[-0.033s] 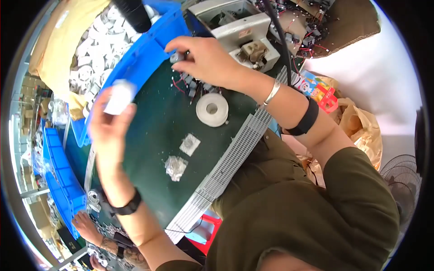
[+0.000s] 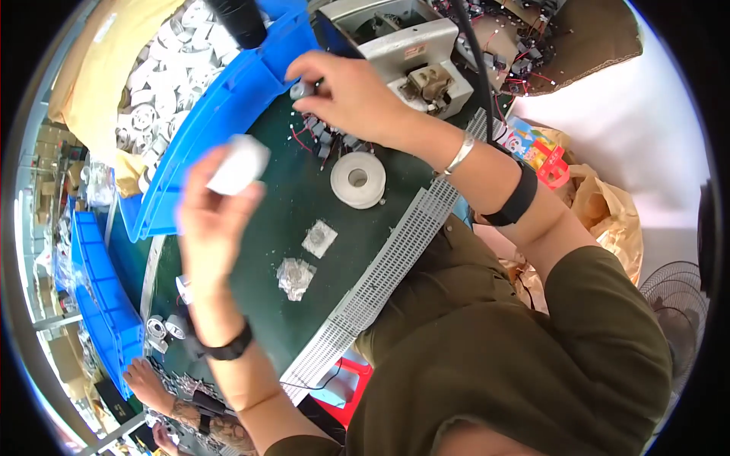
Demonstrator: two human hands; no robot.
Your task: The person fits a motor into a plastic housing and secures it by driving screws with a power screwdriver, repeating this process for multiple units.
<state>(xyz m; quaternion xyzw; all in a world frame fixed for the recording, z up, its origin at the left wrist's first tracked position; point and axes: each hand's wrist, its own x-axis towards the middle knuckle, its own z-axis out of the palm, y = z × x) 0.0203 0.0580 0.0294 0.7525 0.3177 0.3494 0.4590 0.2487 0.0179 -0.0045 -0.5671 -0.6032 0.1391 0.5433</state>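
Note:
My left hand (image 2: 213, 209) grips a white plastic part (image 2: 239, 165) between thumb and fingers, held up over the dark green tabletop (image 2: 255, 228); motion smears the hand and the part's details. Pinched between my right thumb and forefinger is a small grey cylindrical part (image 2: 302, 90), just off the corner of the blue bin (image 2: 255, 87). My right hand (image 2: 353, 99) hovers above a pile of small grey parts with red wires (image 2: 327, 138). Nearer to me lies a white spool (image 2: 358, 180).
White plastic parts (image 2: 163, 68) heap up in the blue bin. A grey metal machine (image 2: 433, 83) stands at the back. Two small crumpled pieces, one foil-like (image 2: 295, 278), lie on the table near a perforated strip (image 2: 365, 292). Another person's hand (image 2: 148, 385) works at lower left.
My left hand has moved right with the white plastic part, toward the middle of the table. My right hand has shifted slightly, still pinching the grey cylindrical part.

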